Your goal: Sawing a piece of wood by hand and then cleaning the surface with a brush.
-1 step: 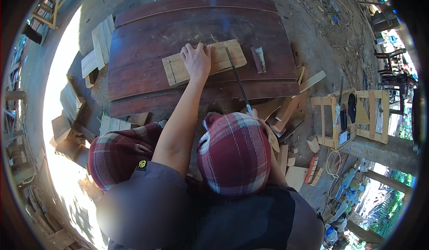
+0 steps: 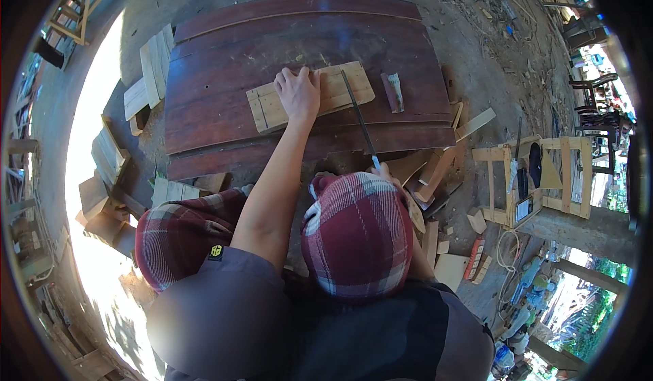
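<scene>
Dark-red tabletop (image 2: 224, 75) bears wood board (image 2: 337, 87), mid-top; L hand (image 2: 298, 94) holds it down, fingers hooked over far edge. Board prob. light, stiff, not slippery; best held by long edges, clear of thin blade (image 2: 360, 117) over its R end. R hand (image 2: 385, 172), mostly behind R knee (image 2: 357, 235), can't tell grip.

The table (image 2: 211, 119) has a dark reddish-brown wooden top, with one seam along its far edge and another along its near edge. A light wooden board (image 2: 335, 91) lies near the middle, slanted, its right end closer to the far edge than its left end. A small dark-red and whitish piece (image 2: 392, 92), material unclear, lies between the board and the right edge, not touching the board.
</scene>
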Demonstrator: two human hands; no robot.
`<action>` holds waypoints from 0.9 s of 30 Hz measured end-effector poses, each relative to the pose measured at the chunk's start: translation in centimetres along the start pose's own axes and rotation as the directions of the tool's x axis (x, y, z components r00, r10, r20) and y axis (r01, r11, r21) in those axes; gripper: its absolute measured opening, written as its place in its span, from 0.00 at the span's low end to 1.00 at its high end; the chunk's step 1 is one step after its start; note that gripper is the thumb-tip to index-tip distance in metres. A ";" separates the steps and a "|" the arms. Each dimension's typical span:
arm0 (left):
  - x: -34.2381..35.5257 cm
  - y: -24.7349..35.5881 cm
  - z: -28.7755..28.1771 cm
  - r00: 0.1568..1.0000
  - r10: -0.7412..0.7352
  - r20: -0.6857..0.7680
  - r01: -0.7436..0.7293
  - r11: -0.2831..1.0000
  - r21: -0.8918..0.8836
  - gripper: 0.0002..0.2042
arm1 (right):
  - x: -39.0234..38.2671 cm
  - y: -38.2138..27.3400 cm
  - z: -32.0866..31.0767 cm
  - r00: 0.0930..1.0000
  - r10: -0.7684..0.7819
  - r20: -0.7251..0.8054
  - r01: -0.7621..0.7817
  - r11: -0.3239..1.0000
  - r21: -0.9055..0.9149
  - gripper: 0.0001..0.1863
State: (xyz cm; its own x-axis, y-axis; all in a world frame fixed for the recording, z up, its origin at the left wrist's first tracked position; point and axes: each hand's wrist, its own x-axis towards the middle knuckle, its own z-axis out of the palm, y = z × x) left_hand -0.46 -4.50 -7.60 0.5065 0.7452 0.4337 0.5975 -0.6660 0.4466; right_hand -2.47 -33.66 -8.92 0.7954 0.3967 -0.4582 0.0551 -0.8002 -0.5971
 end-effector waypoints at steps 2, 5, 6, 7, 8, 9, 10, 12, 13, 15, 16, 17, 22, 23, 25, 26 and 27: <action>-0.1 0.6 0.2 1.000 0.015 0.001 -0.015 0.999 -0.030 0.15 | -0.8 -8.0 -2.0 0.998 -0.007 -0.067 -0.018 0.929 -0.369 0.15; -0.3 2.0 0.6 0.999 0.036 0.016 -0.035 0.998 -0.052 0.15 | 3.4 -9.0 -2.0 0.981 -0.130 -0.146 0.071 0.933 -0.352 0.15; -0.3 2.3 0.6 0.999 0.029 0.022 -0.028 0.998 -0.058 0.15 | 4.5 -9.3 -2.4 0.973 -0.179 -0.149 0.117 0.929 -0.352 0.15; -0.3 0.9 0.0 1.000 0.002 0.014 -0.002 1.000 -0.021 0.15 | 5.2 -10.1 -1.2 0.961 -0.253 -0.115 0.201 0.918 -0.343 0.15; -0.3 0.9 0.1 1.000 0.012 0.022 -0.012 0.999 -0.034 0.15 | 4.9 -10.2 -1.0 0.962 -0.241 -0.128 0.185 0.921 -0.343 0.15; -0.3 0.8 0.1 0.999 -0.002 0.037 0.001 1.000 0.009 0.16 | 4.4 -10.1 -0.6 0.961 -0.239 -0.138 0.177 0.918 -0.355 0.15; -0.2 1.0 0.4 0.998 -0.013 0.054 0.010 0.999 0.043 0.17 | 3.8 -9.7 -0.8 0.961 -0.232 -0.154 0.161 0.915 -0.371 0.15; -0.2 1.0 0.8 0.998 -0.015 0.059 0.013 1.000 0.022 0.18 | 1.9 -8.5 -0.8 0.975 -0.173 -0.139 0.116 0.932 -0.343 0.15; -0.2 0.6 0.7 0.998 -0.020 0.057 0.016 0.998 0.057 0.18 | 0.7 -8.0 -0.8 0.987 -0.121 -0.106 0.077 0.933 -0.351 0.15; -0.2 0.8 0.6 0.997 -0.017 0.070 0.012 0.997 0.079 0.19 | -1.5 -6.4 -1.7 0.995 -0.050 -0.082 0.017 0.932 -0.361 0.15; -0.1 1.0 0.6 0.998 -0.008 0.061 0.004 0.998 0.066 0.18 | -2.5 -5.5 -2.3 0.998 -0.031 -0.047 0.014 0.945 -0.328 0.15; -0.1 1.2 0.6 0.999 0.002 0.051 -0.004 0.999 0.054 0.17 | -3.1 -5.1 -2.6 1.000 -0.015 -0.011 0.011 0.956 -0.294 0.15; 0.0 0.6 0.6 0.998 0.032 0.059 -0.034 0.999 0.037 0.17 | -1.1 -7.0 -2.4 0.999 -0.024 -0.039 0.009 0.941 -0.338 0.15; 0.0 0.7 0.8 0.998 0.022 0.051 -0.023 0.999 0.030 0.18 | 0.4 -7.8 -2.4 0.997 -0.067 -0.047 0.048 0.944 -0.326 0.14; -0.1 1.2 0.9 0.997 0.019 0.074 -0.020 1.000 0.017 0.18 | 3.8 -9.2 -1.9 0.979 -0.189 -0.081 0.159 0.945 -0.284 0.14; -0.1 1.2 0.7 0.996 -0.007 0.089 0.006 1.000 0.012 0.18 | 4.5 -9.7 -1.9 0.979 -0.190 -0.077 0.161 0.947 -0.279 0.14; -0.2 1.5 0.8 0.996 -0.007 0.090 0.005 1.000 0.018 0.18 | 4.9 -10.1 -1.8 0.979 -0.173 -0.111 0.137 0.951 -0.275 0.14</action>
State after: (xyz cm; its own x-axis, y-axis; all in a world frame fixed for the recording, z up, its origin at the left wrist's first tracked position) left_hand 0.85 -5.63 -7.61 0.5564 0.7497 0.3582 0.6112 -0.6613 0.4348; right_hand 1.97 -24.43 -3.88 0.8356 0.4770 -0.2724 0.3277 -0.8309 -0.4496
